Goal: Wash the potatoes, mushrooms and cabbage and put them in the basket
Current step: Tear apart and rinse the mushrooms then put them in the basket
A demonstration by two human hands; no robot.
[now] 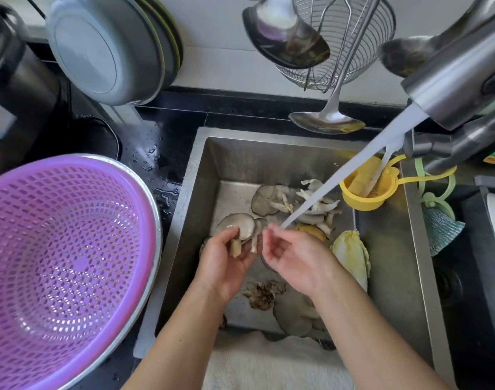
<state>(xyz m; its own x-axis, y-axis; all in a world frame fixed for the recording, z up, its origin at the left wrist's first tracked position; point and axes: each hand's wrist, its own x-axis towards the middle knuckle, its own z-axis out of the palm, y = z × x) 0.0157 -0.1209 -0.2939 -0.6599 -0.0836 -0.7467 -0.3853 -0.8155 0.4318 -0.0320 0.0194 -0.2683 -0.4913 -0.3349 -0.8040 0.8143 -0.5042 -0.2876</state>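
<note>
Over the steel sink (pixel 392 282), my left hand (pixel 226 263) grips a grey oyster mushroom (pixel 237 225) by its stem. My right hand (pixel 294 257) hovers beside it, fingers apart and curled, holding nothing, with the tap's water stream (pixel 344 175) landing at its fingertips. More oyster mushrooms (pixel 291 201) lie at the back of the sink, another clump (pixel 263 295) lies between my wrists, and a large cap (pixel 294 313) is under my right forearm. A pale cabbage (pixel 351 256) rests at the right, with a potato (pixel 311 230) partly hidden behind my right hand. The purple basket (pixel 63 266) sits left on the counter.
The faucet (pixel 460 77) juts in from the upper right. A yellow strainer (pixel 367 187) hangs on the sink's right rim. Ladles (pixel 327 122) and a wire skimmer (pixel 350 40) hang above. Plates (pixel 105 46) lean at the back left, and a white cloth (pixel 268 364) drapes over the front edge.
</note>
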